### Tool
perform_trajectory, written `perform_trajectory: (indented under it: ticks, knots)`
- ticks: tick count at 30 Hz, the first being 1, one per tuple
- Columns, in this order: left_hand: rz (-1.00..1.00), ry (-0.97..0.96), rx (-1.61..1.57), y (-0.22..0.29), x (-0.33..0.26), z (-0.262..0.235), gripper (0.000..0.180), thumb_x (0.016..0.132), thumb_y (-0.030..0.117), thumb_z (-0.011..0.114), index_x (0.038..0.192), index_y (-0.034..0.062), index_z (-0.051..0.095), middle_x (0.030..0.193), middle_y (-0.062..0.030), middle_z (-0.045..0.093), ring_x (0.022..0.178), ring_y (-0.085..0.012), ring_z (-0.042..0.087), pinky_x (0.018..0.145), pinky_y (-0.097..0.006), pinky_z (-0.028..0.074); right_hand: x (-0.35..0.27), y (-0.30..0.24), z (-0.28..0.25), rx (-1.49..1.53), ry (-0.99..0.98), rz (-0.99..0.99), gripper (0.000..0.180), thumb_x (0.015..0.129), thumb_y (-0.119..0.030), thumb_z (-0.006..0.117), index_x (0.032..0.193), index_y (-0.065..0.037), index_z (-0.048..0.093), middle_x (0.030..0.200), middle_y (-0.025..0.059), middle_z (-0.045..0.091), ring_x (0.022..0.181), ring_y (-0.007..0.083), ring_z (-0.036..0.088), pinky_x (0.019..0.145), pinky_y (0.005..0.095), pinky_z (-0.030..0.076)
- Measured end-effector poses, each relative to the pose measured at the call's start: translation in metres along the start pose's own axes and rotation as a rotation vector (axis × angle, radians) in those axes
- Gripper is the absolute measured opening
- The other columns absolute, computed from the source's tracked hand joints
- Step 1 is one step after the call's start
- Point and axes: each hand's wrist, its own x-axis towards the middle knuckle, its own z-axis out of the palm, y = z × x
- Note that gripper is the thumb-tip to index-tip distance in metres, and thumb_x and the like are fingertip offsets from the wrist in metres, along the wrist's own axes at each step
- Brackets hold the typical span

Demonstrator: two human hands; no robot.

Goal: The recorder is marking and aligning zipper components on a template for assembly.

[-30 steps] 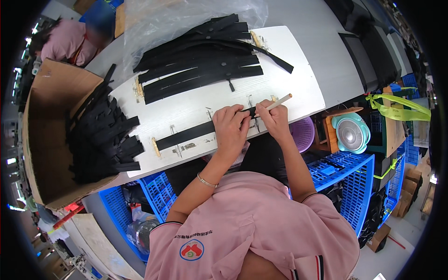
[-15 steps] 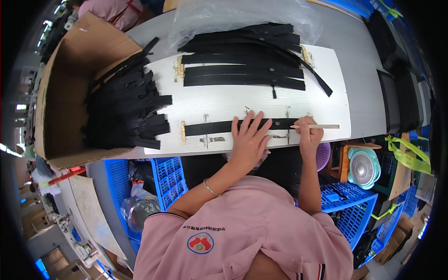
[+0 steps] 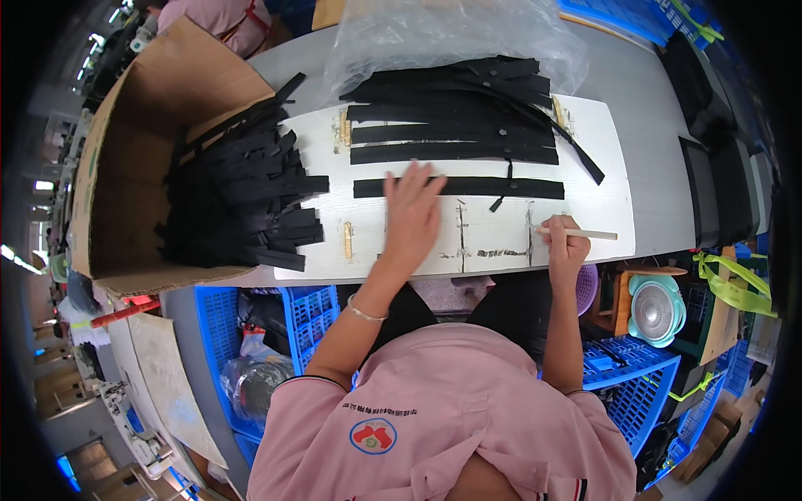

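Observation:
My left hand (image 3: 411,213) lies over the left part of a black strip (image 3: 493,188), its fingers stretched out and slightly blurred. That strip bears a small round piece and a short dangling tab, like a zipper with its pull. My right hand (image 3: 565,242) is closed in a pinch around a pale pencil (image 3: 597,235), its tip pointing left above dark marks on the white board (image 3: 493,225). Just beyond, several similar black strips (image 3: 451,154) lie side by side, the farther ones heaped and overlapping.
A cardboard box (image 3: 125,200) at the left spills black strips (image 3: 242,192) onto the board. Yellowish blocks (image 3: 347,240) are fixed on the board. Clear plastic sheeting (image 3: 459,33) covers the back. Blue crates (image 3: 313,317) and a teal fan (image 3: 657,309) stand below the table's edge.
The black strip has moved away from me, from the board's near side towards the other strips. My left hand has moved up and left; the right still holds the pencil near the front edge.

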Motion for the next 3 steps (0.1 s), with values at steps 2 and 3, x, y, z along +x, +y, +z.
perform_trajectory:
  ticks: [2,3]
  knots:
    - [-0.061,0.064,0.156,-0.030,-0.012,-0.032,0.047,0.086,-0.005,0.057,0.129,0.0083,0.065,0.147,-0.0156,0.055,0.147,-0.0379,0.039,0.124,-0.064,0.012,0.000,0.003,-0.001,-0.007,0.005,-0.020,0.026,0.103,-0.015,0.060,0.086,0.001,0.072,0.068,0.0005,0.061,0.060,0.0045,0.049,0.055,0.0223,0.036]
    - [-0.080,0.084,0.250,-0.051,-0.017,-0.051,0.047,0.086,-0.004,0.059,0.131,0.0092,0.065,0.149,-0.0155,0.053,0.149,-0.0380,0.037,0.124,-0.064,0.010,0.002,0.004,-0.001,-0.008,-0.001,-0.045,0.026,0.103,-0.016,0.061,0.087,0.001,0.073,0.068,0.0005,0.062,0.059,0.0047,0.048,0.055,0.0223,0.036]
